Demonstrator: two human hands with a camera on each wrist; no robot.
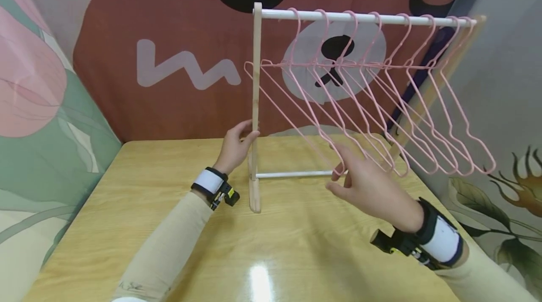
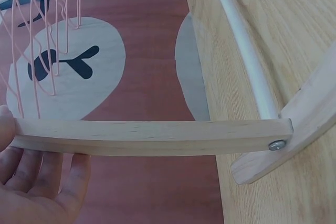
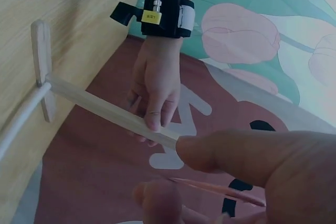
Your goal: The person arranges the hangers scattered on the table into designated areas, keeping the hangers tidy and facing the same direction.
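A tabletop clothes rack has pale wooden posts and a white top rail (image 1: pixel 277 14). Several pink hangers (image 1: pixel 313 117) hang from the rail, their lower corners towards me. My left hand (image 1: pixel 235 147) grips the left post (image 1: pixel 256 90) partway up, thumb on the near side; in the left wrist view its fingers (image 2: pixel 42 174) lie along the post. At the lower corner of the leftmost hanger is my right hand (image 1: pixel 372 189). Thumb (image 3: pixel 202 153) and fingers stand apart in the right wrist view, the pink hanger bar (image 3: pixel 220 188) passing through the gap. Whether the fingertips touch it is unclear.
The rack's foot (image 1: pixel 254 196) rests on a wood-grain table (image 1: pixel 169 226). A white lower bar (image 1: pixel 292 174) runs between the posts. Behind stands a brown cloth (image 1: pixel 178 109) with a bear print; patterned panels (image 1: pixel 508 128) flank the table.
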